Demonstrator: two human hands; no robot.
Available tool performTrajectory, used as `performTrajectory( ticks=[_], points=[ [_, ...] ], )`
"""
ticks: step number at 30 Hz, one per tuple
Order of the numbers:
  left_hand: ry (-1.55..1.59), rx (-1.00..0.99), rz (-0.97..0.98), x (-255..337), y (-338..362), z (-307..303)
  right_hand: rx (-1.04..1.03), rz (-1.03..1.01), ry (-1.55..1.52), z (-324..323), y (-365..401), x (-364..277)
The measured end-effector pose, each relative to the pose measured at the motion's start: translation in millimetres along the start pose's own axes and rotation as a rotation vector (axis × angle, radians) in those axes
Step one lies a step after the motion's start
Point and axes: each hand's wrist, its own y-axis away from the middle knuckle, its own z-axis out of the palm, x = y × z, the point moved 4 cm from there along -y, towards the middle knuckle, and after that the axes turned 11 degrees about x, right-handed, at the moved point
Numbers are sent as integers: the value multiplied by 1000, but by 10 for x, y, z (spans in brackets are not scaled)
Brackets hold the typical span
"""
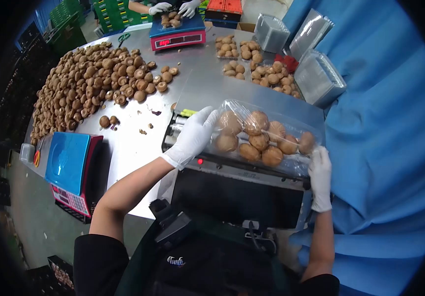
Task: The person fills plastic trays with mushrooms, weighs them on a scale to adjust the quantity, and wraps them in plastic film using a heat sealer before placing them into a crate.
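A tray of brown mushrooms (259,142) under clear plastic film (234,109) is over the film-wrapping machine (237,172) in front of me. My left hand (195,133), in a white glove, is closed at the left end of the tray, with its fingers on the film. My right hand (320,172), also gloved, is closed on the film at the tray's right end. The film looks stretched and wrinkled over the mushrooms. The fingertips of both hands are partly hidden.
A large heap of loose mushrooms (89,81) covers the left of the metal table. A blue-topped scale (67,160) stands near left. Filled trays (271,76) and stacked clear trays (318,79) stand at right. Across the table, a co-worker's gloved hands (189,8) are over another scale (178,39).
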Motion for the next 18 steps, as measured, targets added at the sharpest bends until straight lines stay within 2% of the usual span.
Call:
performTrajectory(
  ticks=[1, 3, 5, 7, 8, 10, 11, 13, 15, 17, 18],
  points=[
    [-12, 0, -14, 114, 130, -104, -28, 122, -111, -24, 202, -145],
    [-7, -147, -202, 403, 477, -284, -76, 168, -83, -135, 556, -83],
    [69, -157, -186, 257, 798, -342, -115, 328, -131, -162, 888, 55],
    [-59, -243, -380, 121, 1060, -378, -168, 455, -227, -209, 1126, 268],
    [-60, -241, -388, 23, 1163, -396, -204, 473, -218, -219, 1206, 358],
    [174, -222, -568, -255, 1324, -383, -243, 523, -164, -211, 1315, 523],
    [172, -223, -571, -327, 1332, -381, -243, 528, -165, -193, 1307, 565],
    [-122, -118, -259, -311, 1240, -424, -109, 355, -126, -203, 1197, 600],
    [-95, -71, -325, -251, 1233, -419, -24, 316, -169, -205, 1138, 747],
    [235, 10, -428, -234, 1260, -426, 83, 230, -90, -205, 1145, 763],
    [226, 60, -399, -339, 1278, -439, 131, 253, -104, -201, 1164, 705]
  ],
)
